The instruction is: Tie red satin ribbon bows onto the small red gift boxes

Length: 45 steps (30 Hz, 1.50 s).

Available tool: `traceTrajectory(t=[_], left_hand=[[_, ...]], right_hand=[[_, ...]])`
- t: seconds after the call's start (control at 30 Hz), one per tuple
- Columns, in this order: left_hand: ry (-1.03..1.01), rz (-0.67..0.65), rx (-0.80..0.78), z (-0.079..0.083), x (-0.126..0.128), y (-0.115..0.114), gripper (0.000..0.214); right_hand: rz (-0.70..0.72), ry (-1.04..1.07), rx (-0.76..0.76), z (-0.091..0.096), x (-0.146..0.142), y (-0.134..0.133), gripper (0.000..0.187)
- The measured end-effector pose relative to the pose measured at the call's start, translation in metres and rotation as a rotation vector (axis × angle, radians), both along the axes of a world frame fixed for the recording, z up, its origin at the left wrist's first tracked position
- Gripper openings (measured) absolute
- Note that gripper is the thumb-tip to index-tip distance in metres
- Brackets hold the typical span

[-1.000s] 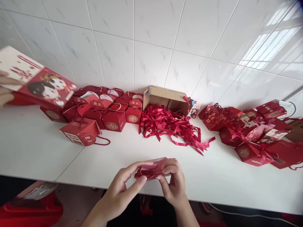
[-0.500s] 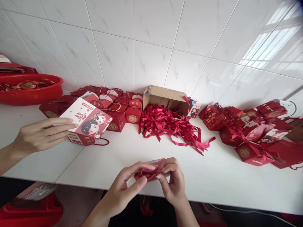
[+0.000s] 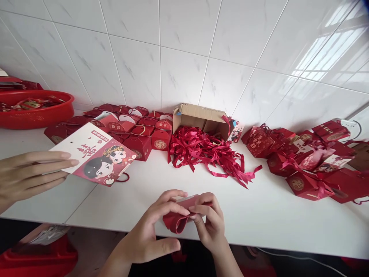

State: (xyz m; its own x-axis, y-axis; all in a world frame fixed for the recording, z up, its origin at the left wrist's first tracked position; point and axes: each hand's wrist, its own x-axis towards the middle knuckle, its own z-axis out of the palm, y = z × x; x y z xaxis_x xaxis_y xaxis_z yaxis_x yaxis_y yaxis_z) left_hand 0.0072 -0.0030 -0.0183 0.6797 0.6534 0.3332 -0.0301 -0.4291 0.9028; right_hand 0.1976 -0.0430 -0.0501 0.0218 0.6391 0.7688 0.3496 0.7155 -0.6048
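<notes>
My left grip [image 3: 152, 223] is spread, its thumb well apart from the fingers, while a fingertip rests on a flat, glossy red ribbon [image 3: 171, 220]. My right grip [image 3: 211, 221] is together, thumb and fingers pinched on that ribbon. The ribbon bulges into an upright loop on the near side, just left of my right fingertips and between my two hands. Directly beyond the loop, partly hidden under my fingers, sits a small box with a pinkish-red top [image 3: 187, 201], at the near edge of the white, smooth surface [image 3: 236, 215].

Farther left, a co-worker's hand [image 3: 31, 173] holds a flat white-and-red printed card panel [image 3: 86, 144]; a dark red cord [image 3: 124, 177] shows beside its near right corner. At right stand dark red gift boxes tied with ribbon [image 3: 302, 184]. In the middle, a heap of shiny red ribbons [image 3: 206, 152] spills from an open brown cardboard carton [image 3: 201, 110]. Rows of red handled boxes [image 3: 161, 140] stand left of it, and a red plastic basin [image 3: 37, 115] lies far left, before the white tiled wall [image 3: 184, 69].
</notes>
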Motion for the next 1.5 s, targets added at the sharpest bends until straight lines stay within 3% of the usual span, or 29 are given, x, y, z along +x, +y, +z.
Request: traceTrajectory(t=[0.33, 0.53, 0.63, 0.77, 0.83, 0.97, 1.07, 1.2, 1.3, 1.37, 1.43, 1.5], left_hand=[[-0.075, 0.076, 0.141, -0.006, 0.011, -0.004, 0.034], [-0.075, 0.321, -0.109, -0.018, 0.021, -0.006, 0.026], [-0.061, 0.370, -0.198, -0.018, 0.023, -0.006, 0.025], [-0.042, 0.339, -0.204, -0.017, 0.025, -0.008, 0.026], [-0.044, 0.355, -0.219, -0.019, 0.027, -0.010, 0.025], [-0.118, 0.436, -0.211, -0.029, 0.038, -0.016, 0.019], [-0.164, 0.478, -0.174, -0.035, 0.047, -0.018, 0.018], [-0.187, 0.394, -0.172, -0.034, 0.058, -0.020, 0.013], [-0.164, 0.256, -0.170, -0.034, 0.061, -0.020, 0.011], [-0.130, 0.193, -0.095, -0.037, 0.059, -0.019, 0.024], [-0.129, 0.200, 0.000, -0.041, 0.054, -0.016, 0.042], [-0.174, 0.276, 0.042, -0.044, 0.046, -0.012, 0.051]], right_hand=[[-0.013, 0.052, -0.017, -0.002, -0.002, 0.000, 0.030], [-0.118, 0.085, -0.115, -0.005, -0.002, 0.000, 0.018], [-0.038, 0.025, -0.219, 0.004, 0.007, -0.001, 0.017], [0.131, -0.044, -0.346, 0.015, 0.020, -0.003, 0.022], [0.145, -0.024, -0.379, 0.017, 0.022, -0.006, 0.017], [-0.007, 0.030, -0.348, 0.014, 0.016, -0.011, 0.004], [-0.129, 0.035, -0.307, 0.011, 0.014, -0.015, 0.005], [-0.087, 0.083, -0.307, 0.001, 0.027, -0.022, 0.010], [0.021, 0.123, -0.438, -0.017, 0.045, -0.037, 0.048], [0.049, 0.068, -0.576, -0.033, 0.061, -0.050, 0.053], [-0.040, 0.055, -0.651, -0.048, 0.084, -0.060, 0.042], [-0.293, 0.122, -0.699, -0.060, 0.114, -0.064, 0.046]])
